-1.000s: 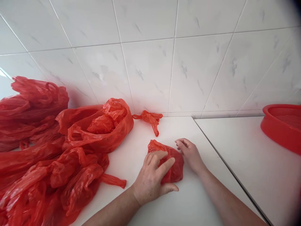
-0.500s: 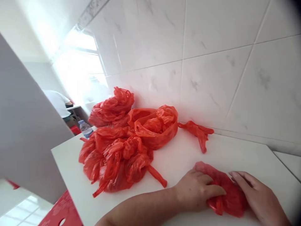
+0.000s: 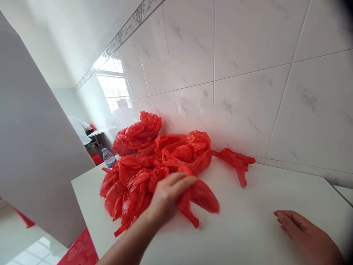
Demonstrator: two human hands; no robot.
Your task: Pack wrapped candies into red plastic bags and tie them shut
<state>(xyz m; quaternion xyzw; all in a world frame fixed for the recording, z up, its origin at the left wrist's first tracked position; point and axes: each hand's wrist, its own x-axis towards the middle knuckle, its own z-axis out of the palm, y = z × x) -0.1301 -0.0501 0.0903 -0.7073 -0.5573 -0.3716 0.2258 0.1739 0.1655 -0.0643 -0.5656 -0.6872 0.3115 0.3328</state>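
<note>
The left hand [image 3: 167,193] grasps a crumpled red plastic bag [image 3: 205,197], its fingers bent over the top, slightly blurred. The bag dangles above the desk [image 3: 248,217], beside a pile of red bags [image 3: 136,187] towards the left edge; whether it touches them I cannot tell. An opened red bag [image 3: 197,165] with crumpled ones inside sits behind, nearer the back edge, and another bundle [image 3: 132,136] fills the back left corner. A lone red bag [image 3: 234,160] lies by the back edge, right of these. The right hand [image 3: 309,232] is well apart, over the desk's right part — fingers together and bent, undersides hidden, so I cannot tell how far they close. A clear bottle [image 3: 109,159] stands at the left edge.
</note>
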